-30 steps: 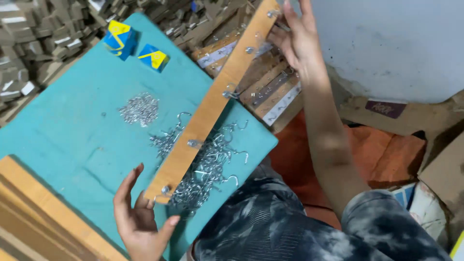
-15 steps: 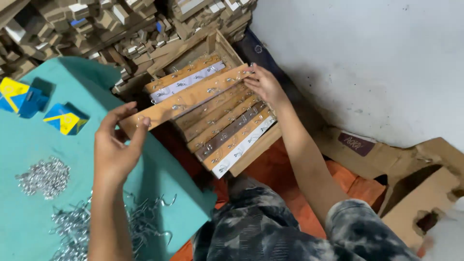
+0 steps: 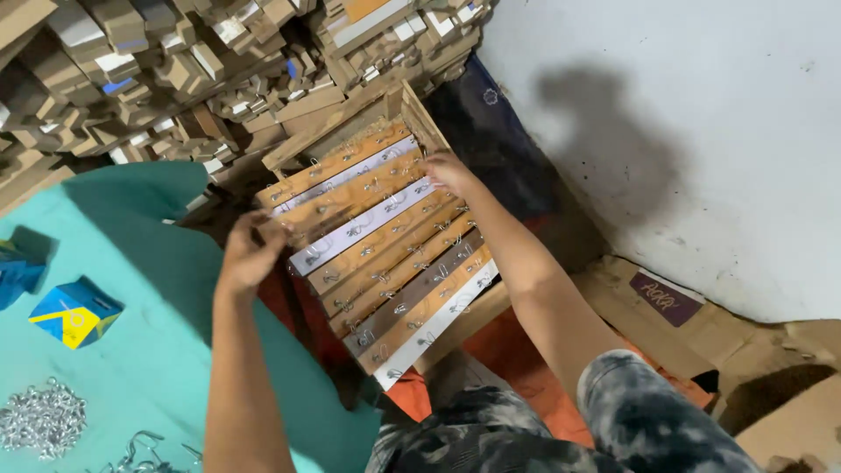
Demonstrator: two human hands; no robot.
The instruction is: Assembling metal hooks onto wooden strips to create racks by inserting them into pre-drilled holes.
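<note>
Lighting is dim and warm-toned, coming from above and behind the viewer. A soft dark shadow falls on the white wall (image 3: 701, 131), and another lies across the turquoise cloth (image 3: 149, 289) near the left hand (image 3: 250, 254). The stacked wooden strips (image 3: 385, 254) catch modest light; their metal hooks glint faintly. Motion blur softens the hands, and the edges bend slightly.

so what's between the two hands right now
In the head view, one wooden strip with metal hooks spans from the left hand to the right hand, lying on top of the stacked strips in the wooden crate.
</note>
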